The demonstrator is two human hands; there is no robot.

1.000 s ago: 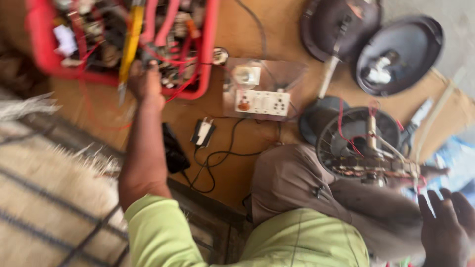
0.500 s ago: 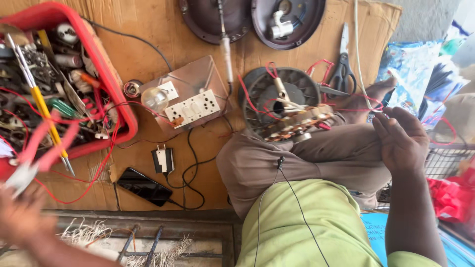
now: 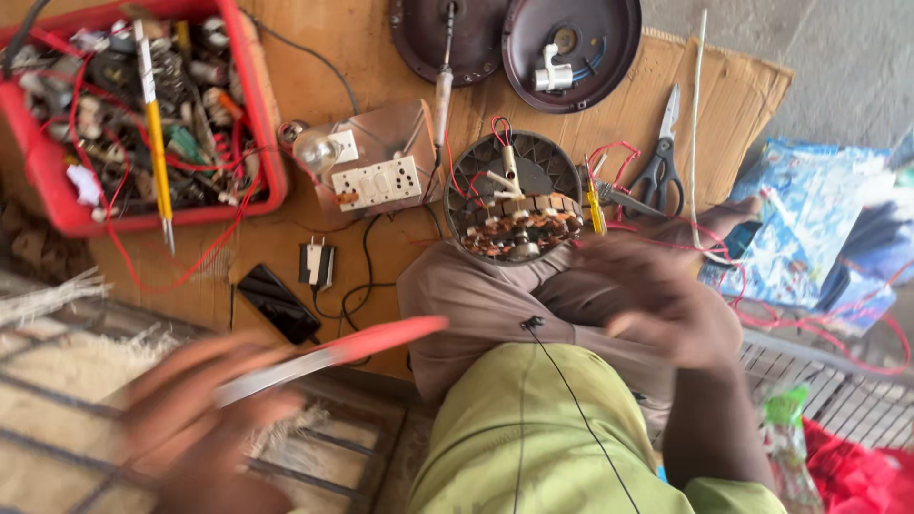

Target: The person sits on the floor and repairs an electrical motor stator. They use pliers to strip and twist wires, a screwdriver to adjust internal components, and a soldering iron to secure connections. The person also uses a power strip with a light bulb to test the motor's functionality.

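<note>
1. Left hand [image 3: 195, 419], lower left of the frame and pretty blurred, is wrapped around a long tool with a red handle [image 3: 328, 352]. Looks like pliers or cutters, can't say which through the blur. Half a second ago that hand was down in the bottom left corner with red handles showing, so it has come in toward the lap with the tool.
2. Right hand [image 3: 657, 305] sits centre right, over the knee, also smeared by motion. Can't tell if it's clenched or loose, or holding anything. Earlier it was resting on the knee further right; now it's closer to the motor.
3. The fan motor stator [image 3: 516, 200], with copper windings and red wires, rests against the knee at centre frame, just above the right hand. So tool and free hand are both closing in on it.
4. Red tray [image 3: 143, 114] full of parts and a yellow screwdriver [image 3: 154, 124] is upper left, well apart from both hands.
5. Switch-and-socket board [image 3: 367, 171] with a bulb is just left of the stator.
6. Two dark round fan covers [image 3: 519, 38] are at top centre, scissors [image 3: 660, 162] to the right of the stator, a black phone [image 3: 278, 303] lower left on the cardboard.
</note>
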